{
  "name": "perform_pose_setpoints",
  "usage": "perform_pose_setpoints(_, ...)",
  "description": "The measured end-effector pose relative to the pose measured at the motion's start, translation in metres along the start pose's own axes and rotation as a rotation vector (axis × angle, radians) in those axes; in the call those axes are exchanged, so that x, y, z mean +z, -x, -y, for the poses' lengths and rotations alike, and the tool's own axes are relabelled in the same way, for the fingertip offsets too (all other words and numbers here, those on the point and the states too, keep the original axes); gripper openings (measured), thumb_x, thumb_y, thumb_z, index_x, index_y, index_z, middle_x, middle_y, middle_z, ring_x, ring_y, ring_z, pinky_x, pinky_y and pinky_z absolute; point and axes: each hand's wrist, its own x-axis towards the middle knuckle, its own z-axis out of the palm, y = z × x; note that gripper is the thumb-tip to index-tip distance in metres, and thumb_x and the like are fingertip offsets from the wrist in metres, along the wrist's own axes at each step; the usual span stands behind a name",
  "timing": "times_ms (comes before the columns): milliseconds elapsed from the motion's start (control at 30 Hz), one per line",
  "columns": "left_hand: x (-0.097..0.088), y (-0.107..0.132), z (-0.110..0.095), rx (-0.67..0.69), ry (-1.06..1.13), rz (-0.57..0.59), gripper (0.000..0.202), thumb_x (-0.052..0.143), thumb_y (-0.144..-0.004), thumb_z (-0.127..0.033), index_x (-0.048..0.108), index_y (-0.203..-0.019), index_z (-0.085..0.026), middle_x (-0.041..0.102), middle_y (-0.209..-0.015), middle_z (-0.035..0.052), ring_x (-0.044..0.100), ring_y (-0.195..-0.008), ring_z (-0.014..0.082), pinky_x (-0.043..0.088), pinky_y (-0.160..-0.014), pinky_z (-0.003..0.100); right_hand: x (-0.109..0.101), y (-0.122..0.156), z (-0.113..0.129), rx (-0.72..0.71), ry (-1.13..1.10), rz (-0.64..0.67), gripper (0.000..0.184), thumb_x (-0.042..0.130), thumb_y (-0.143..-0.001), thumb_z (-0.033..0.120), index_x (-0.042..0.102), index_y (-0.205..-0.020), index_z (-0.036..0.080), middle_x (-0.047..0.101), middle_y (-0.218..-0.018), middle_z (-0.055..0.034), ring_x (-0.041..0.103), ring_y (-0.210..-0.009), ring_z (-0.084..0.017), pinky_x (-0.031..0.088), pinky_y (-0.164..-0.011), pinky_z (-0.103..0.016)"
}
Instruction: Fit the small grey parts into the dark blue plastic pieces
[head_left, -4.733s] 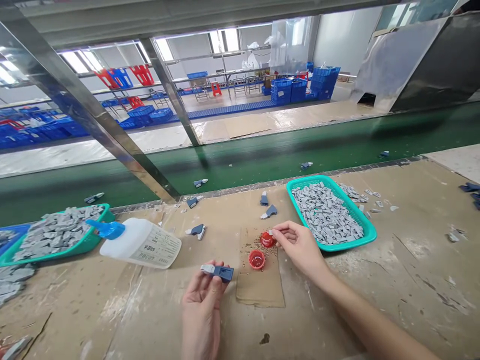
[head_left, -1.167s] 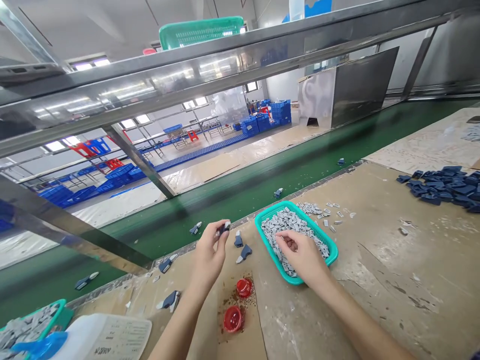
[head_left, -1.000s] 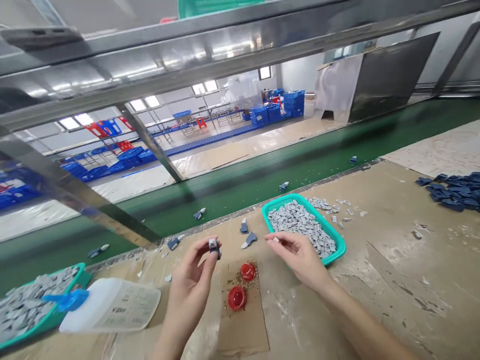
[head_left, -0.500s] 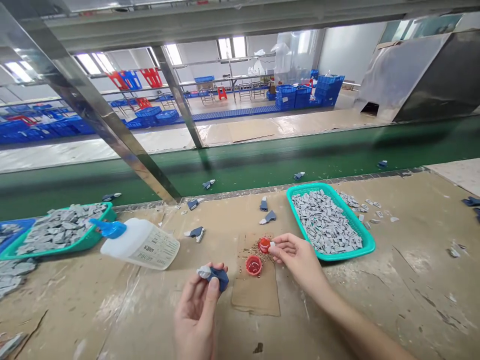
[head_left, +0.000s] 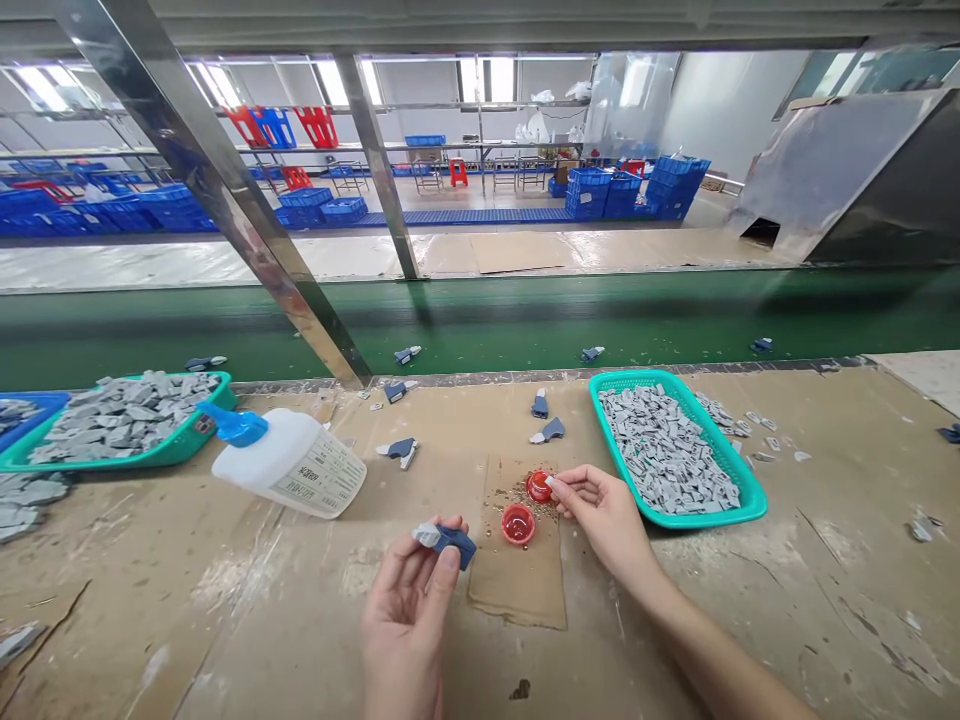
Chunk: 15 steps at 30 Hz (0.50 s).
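My left hand (head_left: 412,590) pinches a small dark blue plastic part with a grey-white tip (head_left: 448,543) above the bench. Between thumb and fingertips, my right hand (head_left: 600,510) grips a small light grey plastic piece (head_left: 551,483), held at the edge of the farther red cap (head_left: 538,486). A nearer red cap (head_left: 518,524) holds some liquid. Both caps sit on a stained strip of cardboard (head_left: 517,590). Right of them is a green basket (head_left: 752,507) full of small grey pieces. Several blue-and-grey parts (head_left: 551,430) lie beyond the caps.
A white bottle with a blue nozzle (head_left: 300,465) lies tilted at left, beside another green basket (head_left: 169,452) of larger grey pieces. A green conveyor belt (head_left: 480,325) crosses behind the bench, carrying several blue parts. A slanted metal post (head_left: 300,290) rises at the belt's near edge.
The camera view has shifted, so the bench items appear slightly to the right. The right hand keeps the grey piece at the farther cap; the left hand still holds the blue part.
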Motion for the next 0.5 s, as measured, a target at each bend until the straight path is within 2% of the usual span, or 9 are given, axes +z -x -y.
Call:
perform_pose_setpoints(133, 0.0, 0.0, 0.002, -0.018, -0.008, 0.004, 0.037, 0.08, -0.061, -0.032, 0.064, -0.091, -0.018, 0.071, -0.097, 0.0066, 0.064, -0.098, 0.019, 0.051, -0.085, 0.022, -0.002, 0.003, 0.007, 0.044, -0.046, 0.025, 0.035, 0.074, -0.072, 0.045, 0.063, -0.079, 0.013, 0.067, -0.071, -0.0066, 0.056, -0.062, -0.014, 0.045, -0.059, -0.025)
perform_pose_setpoints(233, 0.004, 0.001, 0.007, -0.014, 0.012, -0.016, 0.035, 0.082, -0.057, -0.027, 0.064, -0.085, -0.017, 0.072, -0.092, 0.0063, 0.066, -0.093, 0.02, 0.054, -0.08, 0.024, -0.006, 0.009, 0.018, 0.107, -0.136, 0.085, 0.033, 0.074, -0.073, 0.043, 0.064, -0.08, 0.013, 0.065, -0.072, -0.0043, 0.053, -0.061, -0.011, 0.042, -0.057, -0.021)
perform_pose_setpoints(367, 0.015, 0.004, 0.014, 0.028, 0.022, -0.058, 0.032, 0.084, -0.053, -0.02, 0.064, -0.077, -0.016, 0.073, -0.084, 0.0061, 0.069, -0.084, 0.0201, 0.057, -0.075, 0.026, -0.009, 0.02, 0.035, 0.154, -0.225, 0.186, 0.027, 0.072, -0.076, 0.039, 0.064, -0.082, 0.015, 0.063, -0.072, -0.0012, 0.05, -0.061, -0.008, 0.039, -0.056, -0.018)
perform_pose_setpoints(500, 0.029, 0.011, 0.017, 0.067, 0.044, -0.024, 0.028, 0.083, -0.051, -0.015, 0.065, -0.072, -0.015, 0.073, -0.079, 0.0058, 0.07, -0.078, 0.0204, 0.059, -0.071, 0.025, -0.01, 0.031, 0.047, 0.128, -0.219, 0.287, 0.023, 0.072, -0.077, 0.037, 0.064, -0.077, 0.016, 0.064, -0.069, -0.0006, 0.052, -0.064, -0.009, 0.038, -0.057, -0.017)
